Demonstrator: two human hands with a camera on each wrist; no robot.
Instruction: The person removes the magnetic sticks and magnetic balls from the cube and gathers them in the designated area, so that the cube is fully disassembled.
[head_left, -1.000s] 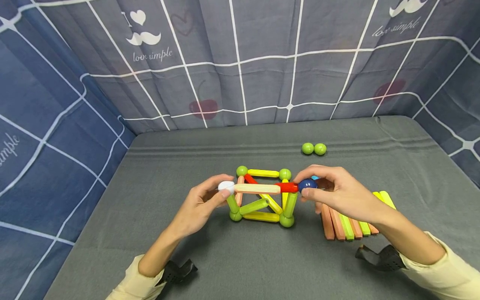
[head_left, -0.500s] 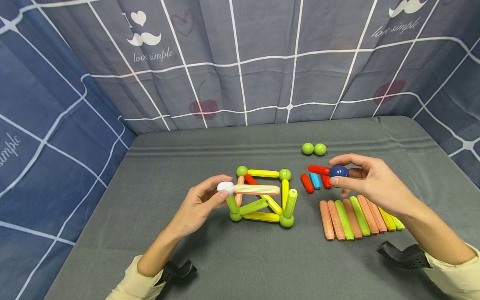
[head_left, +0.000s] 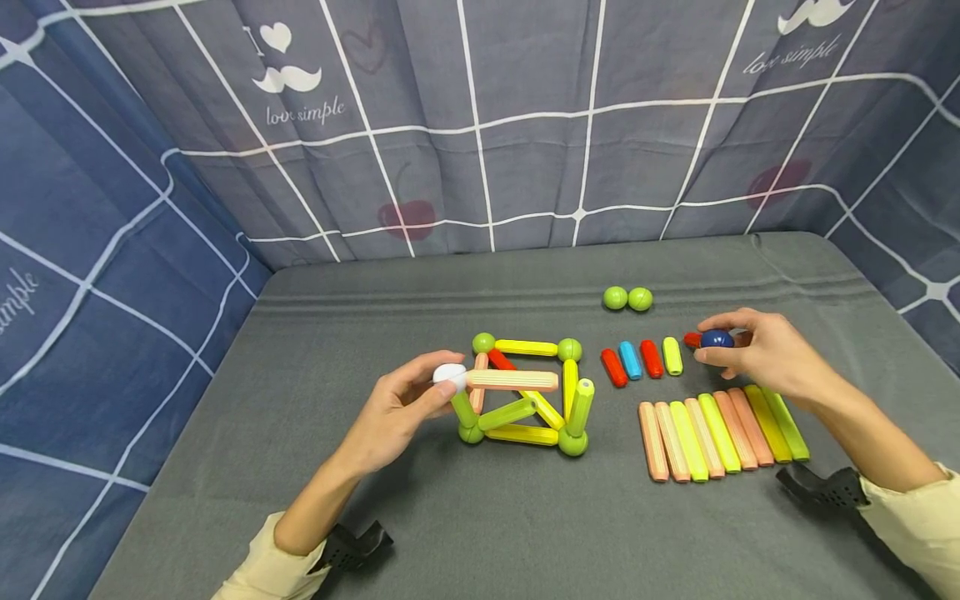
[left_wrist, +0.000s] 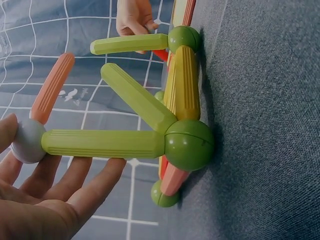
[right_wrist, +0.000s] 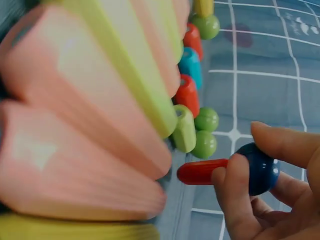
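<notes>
My left hand [head_left: 393,412] pinches a white ball [head_left: 450,377] at the top of an upright green rod [left_wrist: 100,143]. From that ball a salmon rod [head_left: 517,381] sticks out sideways over a frame of magnetic rods and green balls, its far end free. A second green rod [head_left: 581,407] rises from the green ball [head_left: 573,442] at the frame's near right corner; another slants up from the near left ball [left_wrist: 190,145]. At the right, my right hand [head_left: 772,354] grips a dark blue ball [right_wrist: 260,169] with a short red rod [right_wrist: 202,171] attached to it.
Short red, blue and green rods [head_left: 651,358] lie in a row left of the right hand. Closer in lies a row of long salmon, green and yellow rods [head_left: 705,437]. Two green balls [head_left: 627,298] sit farther back. A patterned curtain [head_left: 525,125] hangs behind the table.
My right hand has drawn the blue ball and red short rod away from the salmon rod's free end, moving right over the table. My left hand stays on the white ball.
</notes>
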